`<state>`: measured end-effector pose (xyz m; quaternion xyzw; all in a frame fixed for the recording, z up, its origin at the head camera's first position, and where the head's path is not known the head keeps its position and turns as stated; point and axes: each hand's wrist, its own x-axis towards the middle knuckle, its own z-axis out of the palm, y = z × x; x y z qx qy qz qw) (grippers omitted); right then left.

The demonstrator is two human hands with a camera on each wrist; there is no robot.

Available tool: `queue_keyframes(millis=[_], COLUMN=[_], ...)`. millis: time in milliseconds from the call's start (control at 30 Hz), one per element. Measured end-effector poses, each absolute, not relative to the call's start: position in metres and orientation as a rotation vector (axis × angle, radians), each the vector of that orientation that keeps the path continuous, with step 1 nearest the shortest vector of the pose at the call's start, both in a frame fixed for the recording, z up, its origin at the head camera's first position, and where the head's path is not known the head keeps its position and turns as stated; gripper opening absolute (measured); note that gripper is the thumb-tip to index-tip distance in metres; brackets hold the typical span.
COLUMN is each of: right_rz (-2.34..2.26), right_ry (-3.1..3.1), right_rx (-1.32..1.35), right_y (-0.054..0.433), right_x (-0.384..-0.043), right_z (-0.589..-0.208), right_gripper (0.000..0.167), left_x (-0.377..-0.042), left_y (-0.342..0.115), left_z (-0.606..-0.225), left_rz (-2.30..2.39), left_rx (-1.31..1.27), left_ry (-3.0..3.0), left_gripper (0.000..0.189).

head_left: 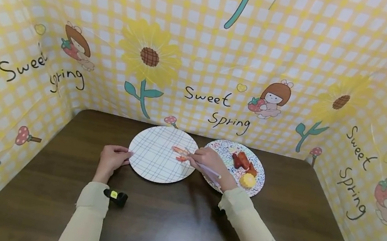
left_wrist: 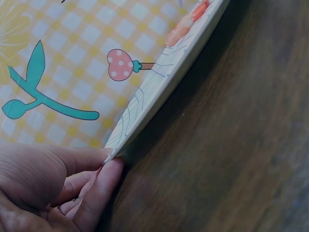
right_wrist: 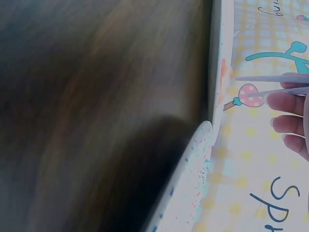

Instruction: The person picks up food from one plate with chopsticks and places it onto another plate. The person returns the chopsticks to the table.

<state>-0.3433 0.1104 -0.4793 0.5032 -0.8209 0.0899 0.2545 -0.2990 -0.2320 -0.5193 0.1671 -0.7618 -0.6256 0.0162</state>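
A white plate with blue grid lines (head_left: 151,152) lies on the table, and my left hand (head_left: 112,161) pinches its left rim between thumb and fingers. In the left wrist view the plate's rim (left_wrist: 159,108) runs up from the fingertips. My right hand (head_left: 209,162) holds a pair of pale purple chopsticks (head_left: 212,172), its fingers curled round them. Orange-red, shrimp-like food (head_left: 180,150) rests on the grid plate near the tips. In the right wrist view the chopsticks (right_wrist: 265,79) stand slightly apart at their tips, beside the orange-red food (right_wrist: 222,77).
A speckled plate (head_left: 221,145) stands to the right, partly under my right hand. Red-brown food pieces (head_left: 243,161) and a yellow round piece (head_left: 248,181) lie on it. Yellow checked cloth (head_left: 204,54) walls the dark wooden table (head_left: 160,226) at the back and sides.
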Motion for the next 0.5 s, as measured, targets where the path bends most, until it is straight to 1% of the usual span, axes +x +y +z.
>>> queue_keyframes(millis=[233, 433, 500], right_rz=[0.246, 0.245, 0.274], right_ry=[-2.157, -2.169, -2.180], right_rx=[1.343, 1.312, 1.313], right_y=[0.119, 0.136, 0.142], right_x=[-0.336, -0.331, -0.329], right_z=[-0.472, -0.469, -0.467], right_gripper=[0.008, 0.013, 0.012], left_x=[-0.300, -0.299, -0.300], left_y=[-0.232, -0.233, -0.232], left_z=[-0.521, -0.522, -0.521], left_rz=[-1.931, -1.925, -1.927], left_rx=[0.522, 0.540, 0.531], left_ry=[-2.388, -2.398, -2.391], left_gripper=[0.039, 0.038, 0.038])
